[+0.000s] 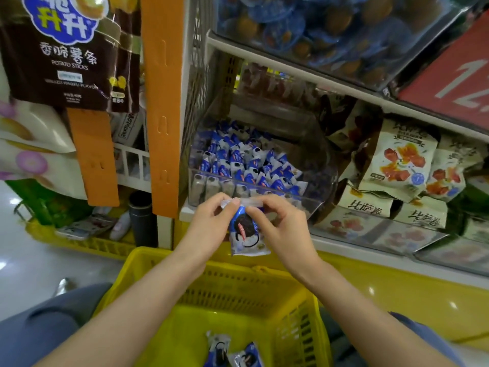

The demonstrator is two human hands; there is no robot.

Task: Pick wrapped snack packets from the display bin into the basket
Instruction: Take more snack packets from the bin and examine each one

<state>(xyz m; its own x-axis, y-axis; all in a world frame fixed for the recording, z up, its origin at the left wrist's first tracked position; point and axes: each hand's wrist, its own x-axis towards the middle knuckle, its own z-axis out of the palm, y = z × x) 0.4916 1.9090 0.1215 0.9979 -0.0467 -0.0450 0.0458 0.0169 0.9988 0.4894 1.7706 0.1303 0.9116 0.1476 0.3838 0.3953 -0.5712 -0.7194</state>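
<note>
The person stands over a yellow basket (238, 287), and both hands meet just above its far rim. The left hand (209, 223) pinches the top seal of a blue-and-white snack packet (246, 237) between thumb and curled fingers. The right hand (280, 229) pinches the same seal from the other side, so the packet hangs upright between them over the basket's far edge. Down on the basket's floor, at its near end, lie two more packets (232, 352) of the same kind, side by side. Beyond the basket, on the shelf, sits the clear display bin (304, 201), holding a heap of blue packets (238, 160). Further from the basket, to the right of the bin, cream-coloured snack bags (397, 160) are stacked.
</note>
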